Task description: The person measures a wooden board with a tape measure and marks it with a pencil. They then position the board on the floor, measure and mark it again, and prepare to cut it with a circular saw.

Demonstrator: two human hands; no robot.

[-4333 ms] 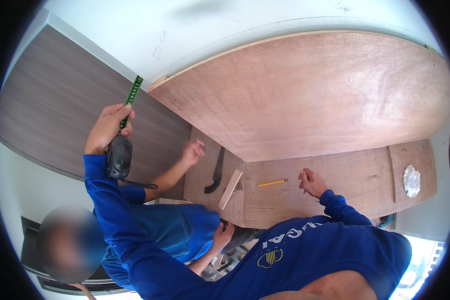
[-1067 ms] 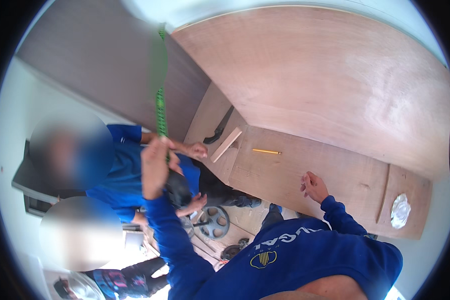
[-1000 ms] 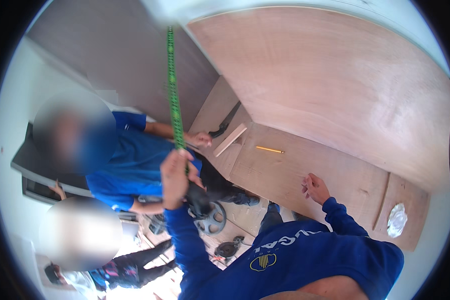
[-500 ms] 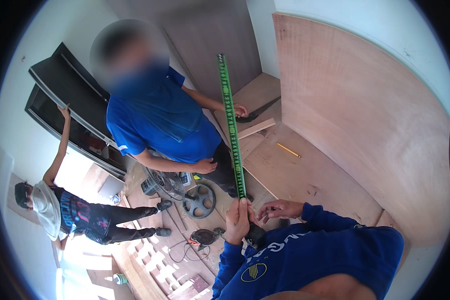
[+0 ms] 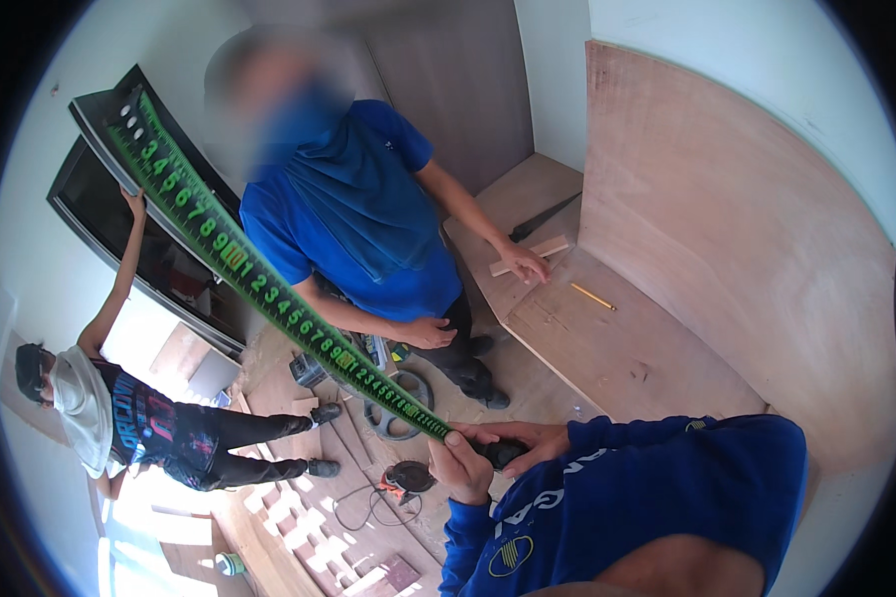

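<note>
A tape measure with a green blade (image 5: 287,308) is pulled well out; the blade slants up and left, its free end close to the camera. My left hand (image 5: 460,468) pinches the blade near its case, thumb on top. Beside it, my right hand (image 5: 540,445) closes round the dark tape case (image 5: 505,454), which the fingers partly cover. Beyond the blade stands a co-worker in a blue shirt (image 5: 368,229). One of that person's hands (image 5: 521,262) hangs over the plywood board (image 5: 627,343), where a yellow pencil (image 5: 593,297) lies.
A large plywood sheet (image 5: 727,249) leans on the right wall. At left another person (image 5: 159,428) reaches up to a dark-framed panel (image 5: 100,209). A corded power tool (image 5: 406,480), a round fan base (image 5: 383,418) and wood pieces lie on the floor. A handsaw (image 5: 548,216) rests on the far board.
The tape blade has swung left and toward the camera. My right hand, open beside the case before, now grips it. The co-worker's far hand has shifted right, away from the handsaw.
</note>
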